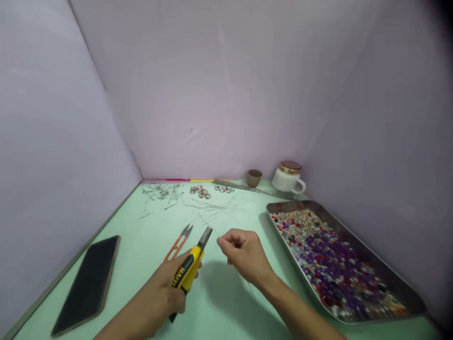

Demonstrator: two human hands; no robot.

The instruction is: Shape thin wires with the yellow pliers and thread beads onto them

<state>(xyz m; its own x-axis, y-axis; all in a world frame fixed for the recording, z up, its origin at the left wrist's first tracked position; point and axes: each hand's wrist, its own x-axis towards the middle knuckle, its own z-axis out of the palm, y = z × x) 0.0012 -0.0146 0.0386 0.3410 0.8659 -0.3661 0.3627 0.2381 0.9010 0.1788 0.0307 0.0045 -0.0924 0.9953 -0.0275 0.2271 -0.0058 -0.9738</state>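
While gripping pliers [191, 267] in the left hand [169, 283], pinches wire [215, 233] with the right hand [246, 252]. Holds both near orange snips [174, 248].

Lighting's pretty soft and even, kinda muted but not dark. There's a fuzzy shadow on the table [226, 326] just below the right hand [246, 252]. Fine wires above the hands look faint, walls stretch toward the edges, and the top right corner goes black.

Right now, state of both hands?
Left hand: closed on the yellow-and-black pliers.
Right hand: thumb and fingers pinched on a thin wire.
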